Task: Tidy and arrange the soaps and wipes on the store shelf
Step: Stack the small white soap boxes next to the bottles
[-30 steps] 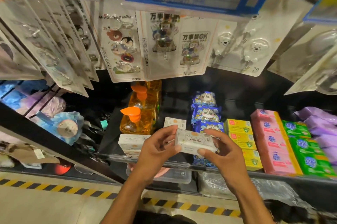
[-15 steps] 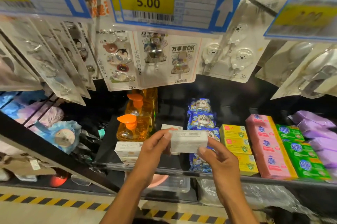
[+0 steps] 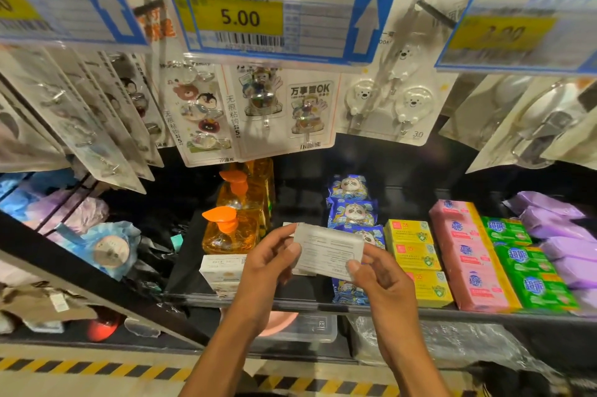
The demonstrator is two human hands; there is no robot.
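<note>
Both hands hold one white soap box [image 3: 328, 249] above the front of the black shelf [image 3: 303, 291], its printed back face turned toward me. My left hand [image 3: 269, 262] pinches its left end and my right hand [image 3: 379, 280] pinches its lower right corner. Below the left hand, white soap boxes [image 3: 221, 270] are stacked at the shelf front. Another white box peeks out behind the held one. Blue panda wipe packs [image 3: 350, 212] run back in a row to the right of my hands.
Orange pump bottles [image 3: 232, 228] stand behind the white boxes. Yellow soap boxes [image 3: 416, 254], pink [image 3: 468, 254] and green [image 3: 523, 261] soap bars and purple packs [image 3: 562, 235] fill the shelf's right. Hook cards [image 3: 284, 112] and price tags [image 3: 271, 13] hang overhead.
The white box has been lifted a little and turned over, so its printed back now faces me. My head has tilted up, showing more of the price tags.
</note>
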